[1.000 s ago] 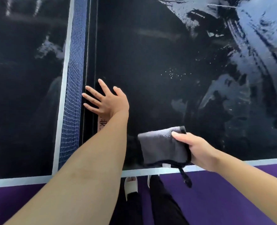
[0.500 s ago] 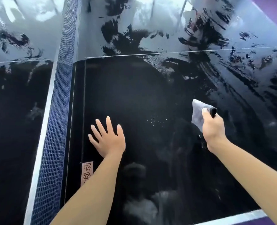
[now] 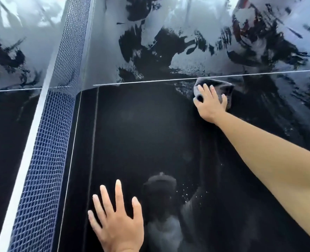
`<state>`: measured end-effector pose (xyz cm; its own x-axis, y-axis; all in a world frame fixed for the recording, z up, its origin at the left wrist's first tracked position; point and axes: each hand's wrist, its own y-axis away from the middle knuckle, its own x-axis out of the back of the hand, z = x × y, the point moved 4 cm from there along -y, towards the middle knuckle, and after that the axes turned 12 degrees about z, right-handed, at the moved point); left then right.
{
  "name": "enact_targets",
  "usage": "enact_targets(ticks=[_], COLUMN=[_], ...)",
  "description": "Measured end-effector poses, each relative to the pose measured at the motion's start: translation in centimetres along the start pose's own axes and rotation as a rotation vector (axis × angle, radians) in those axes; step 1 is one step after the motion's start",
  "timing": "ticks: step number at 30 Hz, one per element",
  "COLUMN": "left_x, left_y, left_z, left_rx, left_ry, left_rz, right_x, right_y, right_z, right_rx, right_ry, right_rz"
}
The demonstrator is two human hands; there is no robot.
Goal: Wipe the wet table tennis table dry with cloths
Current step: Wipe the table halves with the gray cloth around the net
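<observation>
The dark, glossy table tennis worktop (image 3: 141,133) is seen from above. A blue mesh net with a white top band (image 3: 41,160) is stretched along the left, from near to far, and only part of the worktop half beyond it is shown. A thin white line (image 3: 150,81) is drawn across the worktop from the net to the right edge of the view. Beyond that line the surface is covered by a pale, streaked film of water (image 3: 187,24), broken by dark patches. On the near side of the line, a wide dark area is left open between the net and the right arm. A scatter of small droplets (image 3: 187,193) is seen near its middle, and wet streaks on its right.

The crumpled grey cloth (image 3: 217,86) is lying on the worktop right of centre, its far edge touching the white line. It is pressed down by the right hand (image 3: 209,104), whose 4 fingers are laid nearly straight over it; a fold of cloth is bunched beside the thumb. The left hand (image 3: 118,220) is laid flat on the worktop at the near edge of the view. Its fingers are spread and straight and nothing is held. It is placed near the net and well apart from the cloth.
</observation>
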<state>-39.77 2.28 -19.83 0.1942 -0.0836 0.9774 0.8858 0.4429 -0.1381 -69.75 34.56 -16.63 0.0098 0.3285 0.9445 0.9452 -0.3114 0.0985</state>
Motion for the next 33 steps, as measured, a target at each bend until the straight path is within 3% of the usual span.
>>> enact_targets(ticks=[2, 8, 12, 16, 20, 24, 33], left_x=[-0.1, 0.0, 0.0, 0.1, 0.2, 0.2, 0.5], left_y=[-0.2, -0.3, -0.2, 0.0, -0.1, 0.0, -0.2], left_z=[-0.1, 0.2, 0.1, -0.1, 0.1, 0.1, 0.2], left_rx=[-0.009, -0.006, -0.008, 0.006, 0.015, 0.019, 0.018], left_ry=[-0.008, -0.01, -0.051, -0.055, -0.061, -0.058, -0.048], left_rz=[0.006, 0.014, -0.021, -0.032, -0.046, -0.045, -0.065], right_x=[-1.5, -2.9, -3.3, -3.0, -2.5, -2.3, -1.5], right_y=[-1.9, -2.7, 2.0, 8.8, 16.3, 23.7, 38.9], right_z=[-2.4, -9.9, -10.0, -8.1, -5.6, -2.6, 2.5], right_rx=[0.088, 0.403, 0.61, 0.698, 0.722, 0.666, 0.575], right_ry=[0.088, 0.042, -0.008, -0.134, -0.279, -0.432, -0.405], right_rz=[-0.049, -0.205, -0.298, -0.463, -0.659, -0.715, -0.87])
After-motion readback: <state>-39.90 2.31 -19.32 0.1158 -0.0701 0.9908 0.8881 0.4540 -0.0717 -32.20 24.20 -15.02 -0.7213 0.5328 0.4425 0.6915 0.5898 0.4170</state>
